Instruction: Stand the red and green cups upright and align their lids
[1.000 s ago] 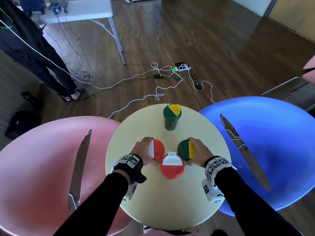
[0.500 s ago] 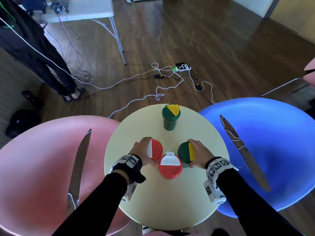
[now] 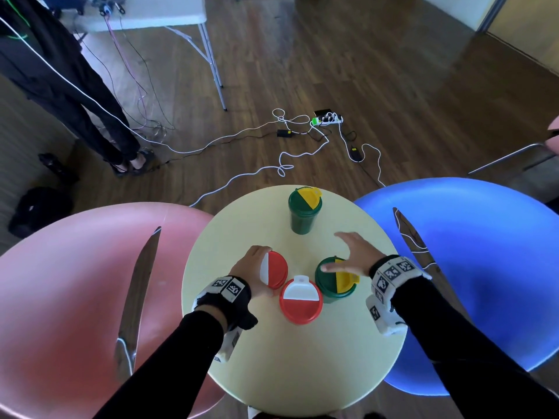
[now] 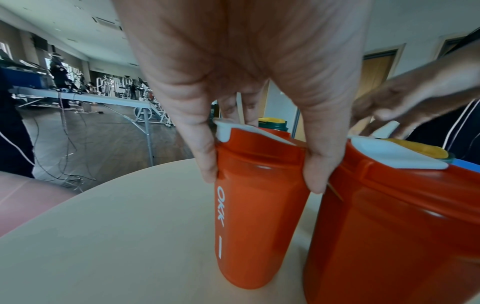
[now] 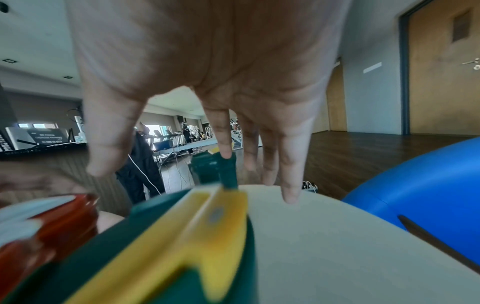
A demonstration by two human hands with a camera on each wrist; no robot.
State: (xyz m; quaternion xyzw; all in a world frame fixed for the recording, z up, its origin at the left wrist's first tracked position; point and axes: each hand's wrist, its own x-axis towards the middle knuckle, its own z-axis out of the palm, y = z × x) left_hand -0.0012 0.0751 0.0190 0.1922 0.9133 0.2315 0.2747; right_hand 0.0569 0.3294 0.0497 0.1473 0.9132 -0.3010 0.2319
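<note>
Several lidded cups stand upright on a round pale yellow table. My left hand grips the left red cup just under its lid; thumb and fingers wrap its sides. A second red cup with a white flap stands in front, untouched. My right hand hovers spread above the near green cup, whose yellow flap points right; it holds nothing. A second green cup stands at the table's far side.
A pink chair sits at the left and a blue chair at the right of the table. Cables and a power strip lie on the wooden floor beyond. A person in black stands by a folding table at far left.
My right hand has let go of the near green cup and lifted with fingers spread; the cup's yellow flap now points right. The left hand still grips its red cup.
</note>
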